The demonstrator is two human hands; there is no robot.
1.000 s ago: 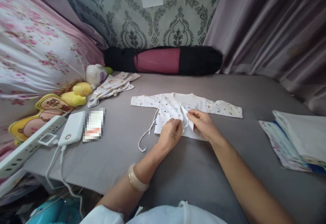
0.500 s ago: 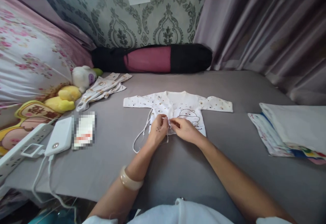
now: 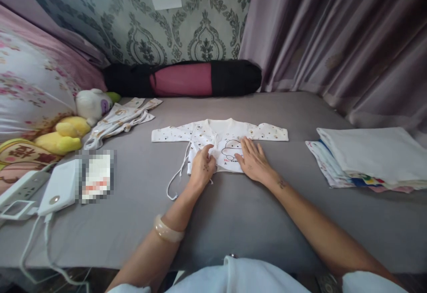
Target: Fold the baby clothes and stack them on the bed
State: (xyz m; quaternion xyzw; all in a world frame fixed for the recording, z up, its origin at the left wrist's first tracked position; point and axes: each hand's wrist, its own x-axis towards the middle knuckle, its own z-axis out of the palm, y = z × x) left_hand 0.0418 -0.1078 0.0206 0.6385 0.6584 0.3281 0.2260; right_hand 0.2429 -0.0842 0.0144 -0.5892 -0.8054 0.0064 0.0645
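A small white baby shirt [image 3: 227, 128] lies spread out on the grey surface, both sleeves stretched sideways and a cartoon animal printed on its front. My right hand [image 3: 255, 162] lies open and flat on the shirt's right side, fingers over the edge of the print. On its left lower front rests my left hand [image 3: 202, 167], thumb and forefinger apart, with no object visible between them; its other fingers are partly hidden. A thin white tie string [image 3: 171, 185] trails from the shirt's left side onto the surface. Another string end shows just below my left hand.
Folded cloths [image 3: 370, 155] are stacked at the right. Leftward lie a patterned baby garment [image 3: 120, 122], plush toys [image 3: 93, 105], a white power bank [image 3: 62, 186] with cables, a power strip [image 3: 25, 188] and a blurred packet [image 3: 98, 177]. A black-and-pink long bag [image 3: 182, 79] lies along the wall.
Both hands were pinching at the strings in the shirt's middle. They have now parted: the right hand lies flat on the right side, the left has loosened. The view has shifted right.
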